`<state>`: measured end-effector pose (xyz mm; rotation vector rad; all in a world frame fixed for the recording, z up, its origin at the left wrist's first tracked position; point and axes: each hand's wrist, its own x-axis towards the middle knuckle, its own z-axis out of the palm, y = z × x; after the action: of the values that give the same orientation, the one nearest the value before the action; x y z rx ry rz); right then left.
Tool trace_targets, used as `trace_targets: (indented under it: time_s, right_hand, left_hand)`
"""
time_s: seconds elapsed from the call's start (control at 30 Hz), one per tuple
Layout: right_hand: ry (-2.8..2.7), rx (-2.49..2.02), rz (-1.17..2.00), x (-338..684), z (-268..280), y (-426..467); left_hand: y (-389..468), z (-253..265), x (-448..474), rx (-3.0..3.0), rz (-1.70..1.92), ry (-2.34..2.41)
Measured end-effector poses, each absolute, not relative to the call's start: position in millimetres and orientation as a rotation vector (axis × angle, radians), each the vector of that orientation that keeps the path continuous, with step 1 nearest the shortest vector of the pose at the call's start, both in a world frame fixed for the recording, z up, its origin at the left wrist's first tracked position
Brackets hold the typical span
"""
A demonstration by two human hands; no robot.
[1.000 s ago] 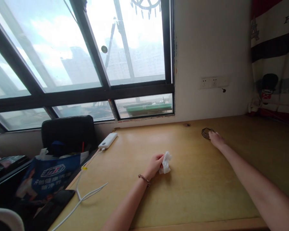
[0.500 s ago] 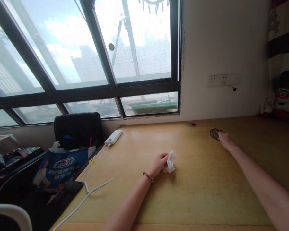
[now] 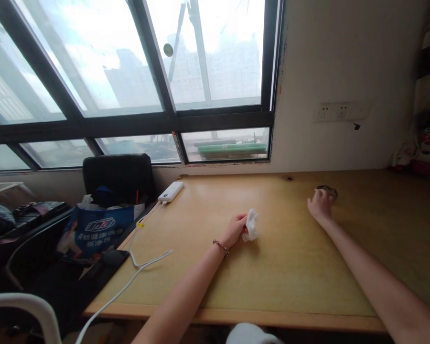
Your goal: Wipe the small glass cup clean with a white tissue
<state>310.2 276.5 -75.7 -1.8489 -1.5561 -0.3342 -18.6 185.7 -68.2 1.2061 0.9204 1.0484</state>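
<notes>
My left hand (image 3: 235, 229), with a chain bracelet at the wrist, is closed on a crumpled white tissue (image 3: 251, 224) above the middle of the wooden desk (image 3: 272, 272). Farther right, my right hand (image 3: 320, 208) reaches to a small dark brown loop-shaped thing (image 3: 332, 192) lying on the desk. Its thumb stands apart from the bent fingers, which overlap the near left side of the loop. Whether the fingertips touch it, I cannot tell.
A white power bank (image 3: 171, 191) with a white cable (image 3: 129, 282) lies along the desk's left edge. Beyond that edge are a black chair (image 3: 118, 177) and a blue bag (image 3: 96, 234). Wall sockets (image 3: 333, 112) sit above the desk's back, beside the window.
My right hand has shifted from the loop's right side to its near left side; the loop seems to stay put. My left hand keeps the tissue. The view has tilted down slightly.
</notes>
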Motion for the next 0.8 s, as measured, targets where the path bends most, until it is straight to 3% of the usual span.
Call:
trace_targets:
  time_s: [0.17,0.27,0.4,0.6,0.8]
  right_hand:
    - [-1.399,-1.333,0.565,182.9,-77.4,229.4]
    - [-1.437,-1.113,0.906,126.8,-76.3,188.2]
    - [-1.562,-0.983,0.915,107.8,-67.5,154.0]
    - [-1.502,-1.143,0.738,129.9,-68.9,164.0]
    - [-1.342,-1.079,0.931,137.2,-70.3,173.2]
  left_hand:
    - [192.3,-68.8,-22.9,0.917,1.132,0.76]
    - [191.1,-69.1,-27.0,0.828,1.178,0.696]
    - [187.7,-70.6,-27.6,0.776,1.205,0.653]
    - [183.6,-69.7,-19.2,0.733,1.169,0.658]
    - [176.2,-64.9,-16.1,0.891,1.136,0.746]
